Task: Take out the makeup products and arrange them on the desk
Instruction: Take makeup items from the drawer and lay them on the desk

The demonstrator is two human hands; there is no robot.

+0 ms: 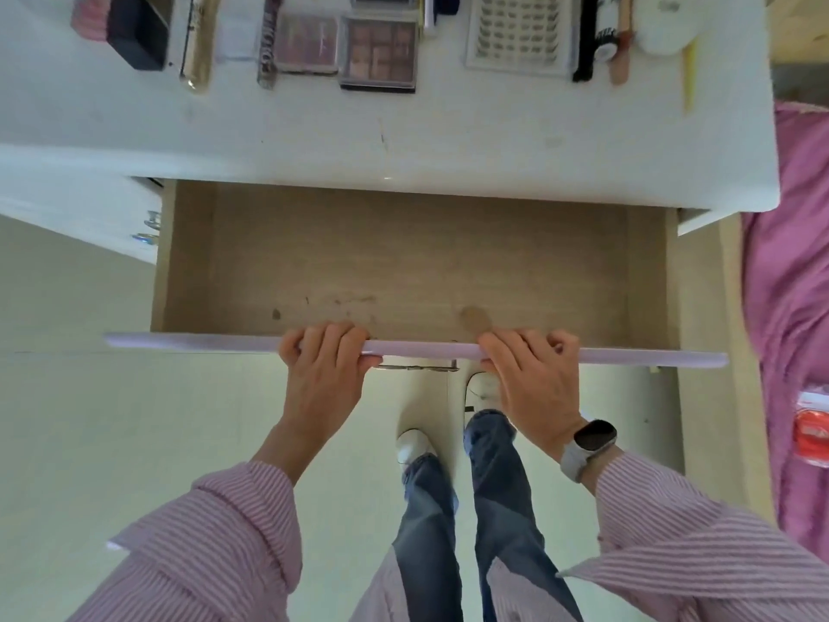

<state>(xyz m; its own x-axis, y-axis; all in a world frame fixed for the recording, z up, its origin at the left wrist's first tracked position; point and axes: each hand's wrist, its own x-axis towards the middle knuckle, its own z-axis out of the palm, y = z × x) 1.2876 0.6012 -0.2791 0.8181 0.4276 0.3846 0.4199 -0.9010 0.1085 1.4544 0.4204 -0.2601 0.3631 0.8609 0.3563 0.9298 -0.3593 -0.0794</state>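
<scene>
White desk [314,141] fills the far part of the view, and its drawer [417,262] stands pulled out toward the person, showing a bare wood-tone floor with a few dark marks near the front. Both hands grip the drawer's pale lilac front edge [179,342] from above: the left hand [325,365] curls its fingers over the edge left of centre, and the right hand [529,374] curls round it right of centre, a dark-faced watch [594,435] with a white strap on that wrist. Pink striped sleeves [233,531] cover both forearms.

The makeup products lie in a row along the far side of the desk top. From left to right there is a black box [137,31] beside something pink, a long gold-trimmed case [197,42], a slim patterned tube [268,42], a mauve palette [306,42] touching an eyeshadow palette [378,51] with a grid of brown and pink pans, a white tray of false lashes [516,33], a black brush-like item [592,38], a pink stick [621,47], a white rounded object [661,26] and a thin yellow stick [690,78].

Pink bedding [789,271] lies to the right, with a red packet [812,428] on it. Below the drawer, blue jeans [498,500] and white shoes [415,444] stand on a pale floor.
</scene>
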